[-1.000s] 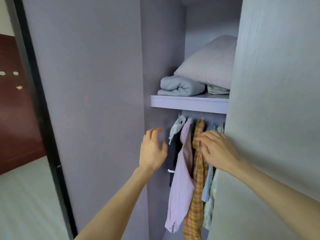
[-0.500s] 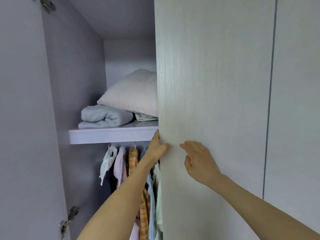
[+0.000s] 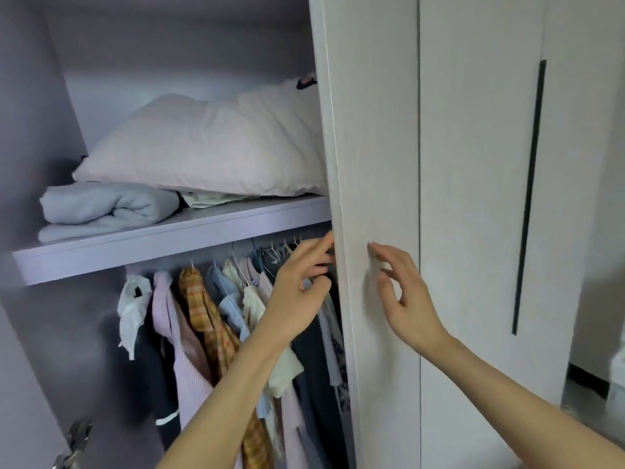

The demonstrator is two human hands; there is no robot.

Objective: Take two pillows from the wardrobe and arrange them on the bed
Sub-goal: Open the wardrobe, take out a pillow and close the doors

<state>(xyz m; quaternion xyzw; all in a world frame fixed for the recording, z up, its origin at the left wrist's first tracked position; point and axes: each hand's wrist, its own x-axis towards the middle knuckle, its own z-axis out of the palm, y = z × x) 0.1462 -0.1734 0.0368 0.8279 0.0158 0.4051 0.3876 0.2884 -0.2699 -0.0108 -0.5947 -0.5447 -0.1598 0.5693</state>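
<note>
Up in the upper left of the frame, a pale pillow (image 3: 203, 147) lies on the wardrobe (image 3: 30, 96) shelf (image 3: 169, 236), its right end hidden behind the door (image 3: 375, 130). It rests partly on a folded blue blanket (image 3: 105, 208) at the left and on a pale folded cloth (image 3: 209, 199) near the middle. A second pillow cannot be made out for certain; a white bulge with a dark mark (image 3: 306, 82) shows above and behind the first one, right at the door's edge.

Below the shelf, at centre frame, clothes hang on hangers: a white piece (image 3: 132, 309) at the left, then a pink top (image 3: 189, 360), an orange plaid shirt (image 3: 209, 319), a light blue shirt (image 3: 230, 306) and darker garments (image 3: 314, 360) toward the door.

Both hands are empty. The left hand (image 3: 297, 292) is at centre frame in front of the clothes, fingers loosely spread, with the fingertips (image 3: 327, 239) reaching the door's left edge just under the shelf. The right hand (image 3: 402, 296) is on the door's front face, right of that edge, fingers spread wide and its fingertips touching or nearly touching the panel. A long dark handle groove (image 3: 529, 198) runs down the next door at the right of the frame.
</note>
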